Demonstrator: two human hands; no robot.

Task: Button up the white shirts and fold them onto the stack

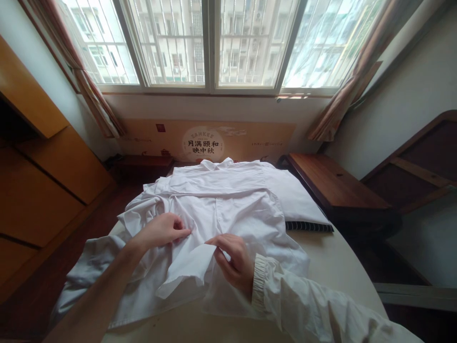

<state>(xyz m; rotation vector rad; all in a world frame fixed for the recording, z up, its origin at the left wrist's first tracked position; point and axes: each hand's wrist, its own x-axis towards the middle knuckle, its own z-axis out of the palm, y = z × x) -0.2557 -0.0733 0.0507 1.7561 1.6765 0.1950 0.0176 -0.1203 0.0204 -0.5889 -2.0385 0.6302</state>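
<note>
A white collared shirt (239, 209) lies spread on the table, its collar at the far end and its lower edge toward me. My left hand (167, 229) is over the left part of the shirt, thumb and fingers pinched together on the cloth. My right hand (233, 259) is closed on the edge of a folded flap of the same shirt, which looks like a sleeve end (191, 267). This flap is lifted a little and hangs to the left of my right fingers. Creased cloth bunches on the left side of the shirt.
The pale table (342, 271) has a rounded right edge. White folded cloth (296, 195) lies right of the shirt, over a black striped item (309, 226). A wooden bench-like piece (335, 181) stands at the right, orange cabinets (46, 200) at the left. Barred windows are ahead.
</note>
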